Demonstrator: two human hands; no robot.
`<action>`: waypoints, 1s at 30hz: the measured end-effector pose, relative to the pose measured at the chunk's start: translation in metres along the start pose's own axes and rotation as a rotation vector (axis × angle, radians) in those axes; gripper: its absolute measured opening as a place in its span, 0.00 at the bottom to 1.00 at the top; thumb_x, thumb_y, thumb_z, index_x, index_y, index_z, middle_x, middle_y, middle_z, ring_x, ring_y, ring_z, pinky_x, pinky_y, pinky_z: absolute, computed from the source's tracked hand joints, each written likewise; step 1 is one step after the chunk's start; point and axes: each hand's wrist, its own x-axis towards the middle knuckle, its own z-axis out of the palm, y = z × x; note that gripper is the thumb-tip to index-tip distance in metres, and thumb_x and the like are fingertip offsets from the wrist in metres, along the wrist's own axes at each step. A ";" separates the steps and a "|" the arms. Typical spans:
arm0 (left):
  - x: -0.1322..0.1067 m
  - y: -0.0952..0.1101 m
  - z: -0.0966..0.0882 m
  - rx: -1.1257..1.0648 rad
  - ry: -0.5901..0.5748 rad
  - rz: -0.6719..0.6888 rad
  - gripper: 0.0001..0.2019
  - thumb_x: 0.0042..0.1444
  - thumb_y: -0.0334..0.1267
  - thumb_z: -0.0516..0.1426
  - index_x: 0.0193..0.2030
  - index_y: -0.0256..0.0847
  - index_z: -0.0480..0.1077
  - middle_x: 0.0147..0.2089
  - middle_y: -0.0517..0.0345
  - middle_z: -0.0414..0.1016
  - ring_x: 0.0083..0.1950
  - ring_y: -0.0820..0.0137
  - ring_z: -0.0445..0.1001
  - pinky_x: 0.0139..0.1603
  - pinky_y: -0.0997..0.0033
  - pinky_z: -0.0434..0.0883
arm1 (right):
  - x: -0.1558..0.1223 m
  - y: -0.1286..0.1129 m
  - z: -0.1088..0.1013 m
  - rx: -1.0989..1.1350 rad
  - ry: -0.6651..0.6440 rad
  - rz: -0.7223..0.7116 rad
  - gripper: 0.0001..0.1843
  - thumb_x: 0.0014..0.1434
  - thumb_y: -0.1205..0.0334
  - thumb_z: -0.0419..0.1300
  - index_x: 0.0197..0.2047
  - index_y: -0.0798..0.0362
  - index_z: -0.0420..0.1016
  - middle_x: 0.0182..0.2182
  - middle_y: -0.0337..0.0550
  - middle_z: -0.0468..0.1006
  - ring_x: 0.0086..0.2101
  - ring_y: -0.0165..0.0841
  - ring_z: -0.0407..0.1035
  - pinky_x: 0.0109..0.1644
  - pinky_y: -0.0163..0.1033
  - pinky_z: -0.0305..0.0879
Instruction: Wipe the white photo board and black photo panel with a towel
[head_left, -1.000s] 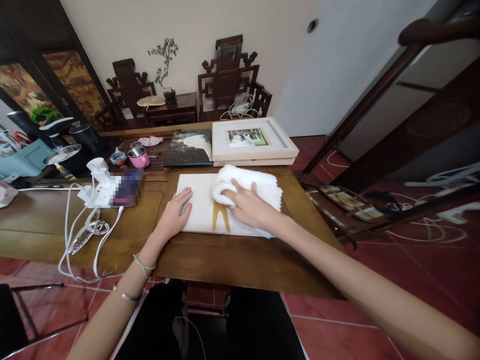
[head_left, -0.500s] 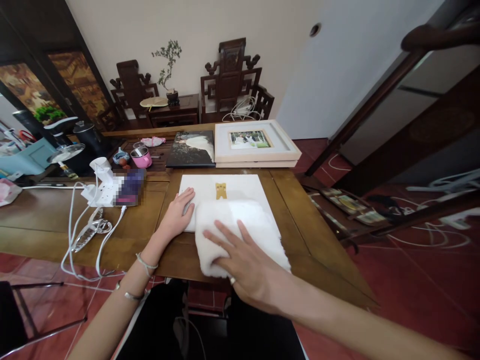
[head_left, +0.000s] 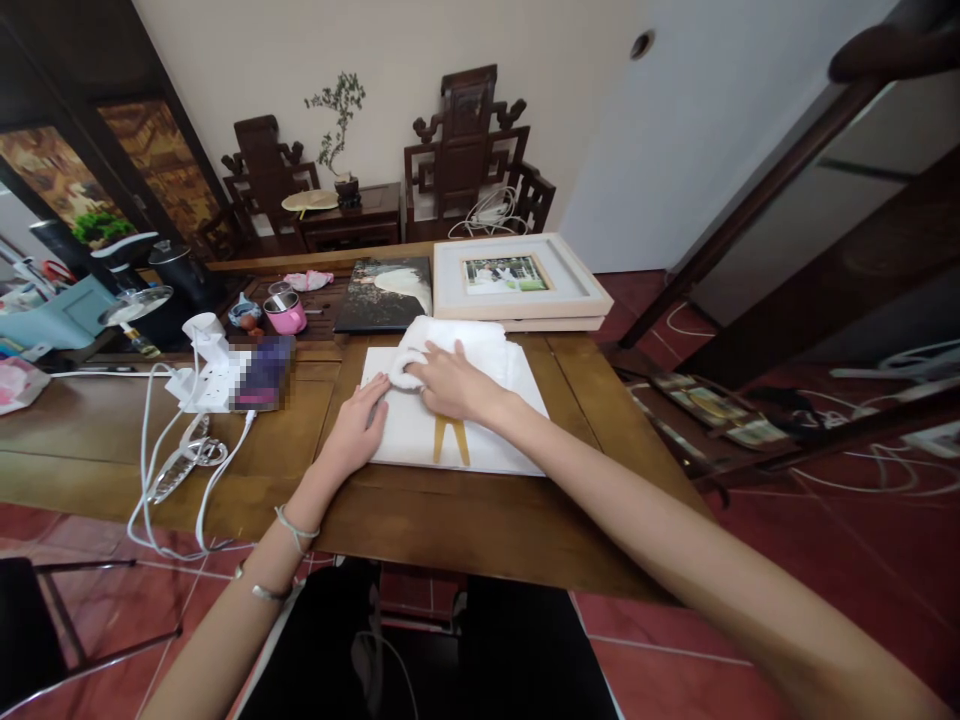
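A flat white board (head_left: 405, 440) lies on the wooden table, with a yellow figure (head_left: 441, 445) on its face; only two leg-like strips show below my right forearm. My left hand (head_left: 357, 425) lies at the board's left edge, fingers stretched out, thumb apart, holding nothing. Bunched under my right hand (head_left: 454, 385) is a white towel (head_left: 461, 332), pressed against the board's upper part. The fingers of that hand curl into the cloth, which hides the figure's top and reaches past the board's far edge.
Behind the board sit a dark photo panel (head_left: 386, 297) and pale picture frames (head_left: 442, 308), one on another. To the left are a power strip (head_left: 214, 380) with white cables, a clear hair claw (head_left: 180, 465) and a pink cup (head_left: 286, 315). The wooden table's (head_left: 480, 530) front edge is close to me.
My right hand has moved the towel away from me, from the board's near side to its far side. The figure's lower part is now uncovered. My left hand stays in place.
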 end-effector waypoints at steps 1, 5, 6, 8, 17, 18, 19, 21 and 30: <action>0.000 0.000 0.000 -0.004 0.021 -0.003 0.20 0.63 0.35 0.45 0.58 0.37 0.67 0.63 0.46 0.67 0.66 0.61 0.62 0.68 0.53 0.57 | -0.003 -0.005 0.003 -0.013 -0.007 -0.027 0.28 0.54 0.75 0.48 0.58 0.60 0.67 0.63 0.63 0.59 0.64 0.55 0.48 0.60 0.72 0.42; 0.000 -0.002 0.001 -0.023 0.094 -0.037 0.21 0.64 0.35 0.43 0.59 0.36 0.65 0.64 0.46 0.66 0.67 0.63 0.62 0.68 0.56 0.58 | -0.044 -0.035 0.011 -0.059 -0.051 -0.204 0.27 0.52 0.74 0.52 0.56 0.59 0.70 0.66 0.63 0.54 0.64 0.58 0.44 0.62 0.72 0.37; 0.000 -0.003 0.001 -0.029 0.096 -0.044 0.21 0.64 0.35 0.42 0.59 0.35 0.65 0.64 0.45 0.66 0.67 0.62 0.61 0.68 0.56 0.58 | -0.058 -0.043 0.012 -0.051 -0.068 -0.248 0.26 0.51 0.74 0.54 0.55 0.58 0.71 0.66 0.62 0.54 0.64 0.59 0.44 0.62 0.73 0.37; 0.000 -0.004 0.002 -0.039 0.077 -0.046 0.21 0.64 0.34 0.42 0.59 0.33 0.66 0.64 0.43 0.66 0.67 0.62 0.61 0.69 0.56 0.57 | -0.084 -0.057 0.010 -0.011 -0.113 -0.319 0.25 0.49 0.73 0.56 0.52 0.55 0.74 0.66 0.61 0.54 0.64 0.60 0.44 0.62 0.74 0.36; 0.000 -0.004 0.003 0.007 0.018 -0.024 0.20 0.62 0.35 0.46 0.56 0.32 0.69 0.64 0.41 0.65 0.68 0.59 0.60 0.69 0.53 0.56 | -0.093 -0.025 0.000 0.123 -0.049 -0.232 0.27 0.47 0.77 0.52 0.51 0.53 0.72 0.63 0.52 0.62 0.66 0.42 0.46 0.68 0.59 0.39; 0.000 -0.003 0.003 0.000 0.019 -0.030 0.20 0.62 0.36 0.46 0.56 0.32 0.68 0.64 0.41 0.65 0.68 0.59 0.59 0.69 0.54 0.56 | -0.081 -0.018 0.000 0.101 -0.034 -0.185 0.27 0.49 0.77 0.51 0.52 0.55 0.71 0.63 0.55 0.62 0.66 0.43 0.46 0.67 0.59 0.40; -0.001 -0.001 0.002 -0.014 0.025 -0.039 0.20 0.63 0.37 0.45 0.57 0.32 0.67 0.64 0.40 0.65 0.68 0.59 0.59 0.69 0.54 0.56 | -0.066 -0.013 0.000 0.074 -0.017 -0.132 0.27 0.50 0.76 0.51 0.54 0.57 0.70 0.62 0.58 0.63 0.65 0.44 0.46 0.66 0.61 0.42; -0.002 0.001 0.001 -0.072 0.057 -0.055 0.21 0.65 0.40 0.43 0.60 0.33 0.64 0.63 0.40 0.66 0.67 0.60 0.61 0.68 0.54 0.57 | -0.035 -0.007 0.001 0.023 0.016 -0.027 0.26 0.53 0.75 0.48 0.56 0.60 0.68 0.61 0.62 0.64 0.65 0.50 0.47 0.63 0.67 0.45; -0.005 0.000 0.003 -0.239 0.282 -0.024 0.29 0.66 0.53 0.39 0.67 0.35 0.50 0.68 0.37 0.55 0.69 0.59 0.56 0.68 0.54 0.52 | -0.022 -0.032 0.010 -0.019 -0.033 -0.336 0.25 0.52 0.75 0.51 0.52 0.55 0.73 0.65 0.52 0.59 0.66 0.51 0.44 0.63 0.71 0.40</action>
